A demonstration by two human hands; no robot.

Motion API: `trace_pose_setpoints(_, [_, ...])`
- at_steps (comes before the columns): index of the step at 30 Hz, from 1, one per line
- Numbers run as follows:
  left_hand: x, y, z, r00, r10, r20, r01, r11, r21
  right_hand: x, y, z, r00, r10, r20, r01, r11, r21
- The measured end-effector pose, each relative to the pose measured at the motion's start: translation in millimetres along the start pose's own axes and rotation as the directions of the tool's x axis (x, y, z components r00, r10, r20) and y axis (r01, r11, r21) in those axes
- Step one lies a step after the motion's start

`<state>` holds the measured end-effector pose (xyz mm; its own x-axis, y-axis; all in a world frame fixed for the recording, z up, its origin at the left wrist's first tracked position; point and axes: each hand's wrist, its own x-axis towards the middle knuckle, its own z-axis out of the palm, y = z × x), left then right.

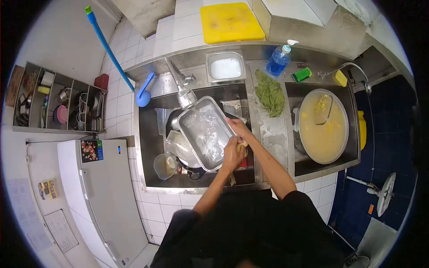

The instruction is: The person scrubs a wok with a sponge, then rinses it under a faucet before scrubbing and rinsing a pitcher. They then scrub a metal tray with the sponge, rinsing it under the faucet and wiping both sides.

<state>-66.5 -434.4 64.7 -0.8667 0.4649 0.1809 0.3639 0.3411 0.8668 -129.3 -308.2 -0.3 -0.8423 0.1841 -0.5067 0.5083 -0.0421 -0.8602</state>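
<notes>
A rectangular metal pan (206, 134), wet inside, is tilted over the left sink basin, under the faucet (186, 96). My right hand (240, 128) is closed on the pan's right rim. Just below it, my left hand (234, 154) is closed at the pan's side around a small pale yellow sponge (242, 144), mostly covered by the fingers. Beneath the pan lie a clear plastic jug (164, 166), a translucent container (181, 147) and dark cookware, partly hidden.
The right basin holds a large tub (322, 154) of cloudy yellowish water with a strainer. Along the ledge are a blue ladle (143, 96), a metal tray of white suds (225, 68), a green cloth (270, 94), a blue soap bottle (279, 61) and a green scrub sponge (302, 74).
</notes>
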Motion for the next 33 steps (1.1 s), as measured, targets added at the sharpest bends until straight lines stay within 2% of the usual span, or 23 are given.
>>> trace_pose_setpoints(2, [-18,5,-4,0.999,-0.042,0.0,0.042,0.999,0.006,13,0,-13,0.979,-0.055,0.196,0.086,0.984,-0.154])
trace_pose_setpoints(4, [-21,3,-3,0.997,-0.074,-0.007,0.074,0.997,0.015,3,-3,-18,0.968,0.007,0.25,0.026,0.991,-0.129])
trace_pose_setpoints(6, [-8,2,-2,0.988,-0.148,-0.034,0.148,0.989,0.004,-4,-3,-19,0.959,0.04,0.281,-0.05,0.998,0.026])
trace_pose_setpoints(7, [1,-8,6,0.982,-0.129,-0.135,0.124,0.991,-0.043,-7,-1,-20,0.962,0.02,0.271,-0.03,0.999,0.034])
trace_pose_setpoints(8, [15,-13,8,0.98,-0.121,-0.155,0.115,0.992,-0.051,-5,9,-26,0.929,0.063,0.365,-0.105,0.99,0.095])
trace_pose_setpoints(10, [45,-21,6,0.944,-0.134,-0.302,0.143,0.99,0.008,-31,-16,-26,0.927,0.214,0.309,-0.279,0.943,0.182])
trace_pose_setpoints(11, [63,-26,5,0.934,-0.082,-0.349,0.1,0.994,0.034,-31,-11,-25,0.943,0.248,0.22,-0.269,0.961,0.069])
trace_pose_setpoints(12, [80,-43,8,0.915,-0.069,-0.398,0.114,0.989,0.091,-23,11,-18,0.983,0.104,0.149,-0.115,0.991,0.063])
trace_pose_setpoints(13, [98,-58,10,0.895,-0.055,-0.443,0.133,0.98,0.145,-22,27,-10,0.998,-0.061,-0.005,0.06,0.993,-0.106])
trace_pose_setpoints(14, [119,-62,6,0.883,-0.067,-0.465,0.154,0.976,0.152,-24,36,0,0.961,-0.247,-0.124,0.202,0.935,-0.293])
trace_pose_setpoints(15, [138,-64,0,0.871,-0.079,-0.485,0.177,0.971,0.159,-33,31,8,0.946,-0.247,-0.211,0.167,0.927,-0.336])
trace_pose_setpoints(18, [175,-67,-21,0.829,-0.232,-0.508,0.33,0.938,0.109,-65,-4,17,0.955,-0.178,-0.239,0.057,0.896,-0.441])
trace_pose_setpoints(19, [173,-68,-19,0.822,-0.237,-0.517,0.336,0.936,0.106,-60,-1,18,0.95,-0.191,-0.247,0.054,0.879,-0.474])
trace_pose_setpoints(21, [165,-79,-10,0.785,-0.053,-0.617,0.224,0.953,0.203,-58,-1,18,0.939,-0.231,-0.254,0.085,0.874,-0.478])
trace_pose_setpoints(22, [153,-86,-8,0.779,-0.048,-0.626,0.232,0.948,0.217,-57,0,19,0.925,-0.266,-0.27,0.112,0.872,-0.477])
trace_pose_setpoints(24, [113,-105,-7,0.918,-0.018,-0.395,0.132,0.956,0.263,-39,38,13,0.923,-0.242,-0.3,0.103,0.905,-0.413])
trace_pose_setpoints(25, [95,-117,-16,0.916,-0.029,-0.401,0.154,0.947,0.281,-44,33,10,0.924,-0.242,-0.297,0.121,0.92,-0.374])
trace_pose_setpoints(27, [76,-130,-39,0.962,0.065,-0.265,0.064,0.892,0.448,-58,10,16,0.924,-0.241,-0.297,0.14,0.936,-0.322])
trace_pose_setpoints(28, [77,-135,-50,0.964,0.062,-0.259,0.064,0.891,0.45,-65,3,17,0.906,-0.303,-0.296,0.215,0.931,-0.296])
trace_pose_setpoints(29, [85,-131,-68,0.968,0.098,-0.229,0.048,0.83,0.556,-72,0,16,0.884,-0.36,-0.298,0.282,0.919,-0.274])
trace_pose_setpoints(31, [94,-136,-89,0.983,0.122,-0.138,0.008,0.718,0.696,-82,-4,20,0.878,-0.358,-0.318,0.249,0.908,-0.337])
trace_pose_setpoints(32, [87,-137,-95,0.985,0.113,-0.133,0.012,0.717,0.696,-87,-8,25,0.864,-0.373,-0.339,0.229,0.89,-0.394])
trace_pose_setpoints(33, [84,-137,-99,0.998,0.015,-0.056,0.029,0.706,0.708,-93,-19,28,0.868,-0.336,-0.367,0.201,0.911,-0.36])
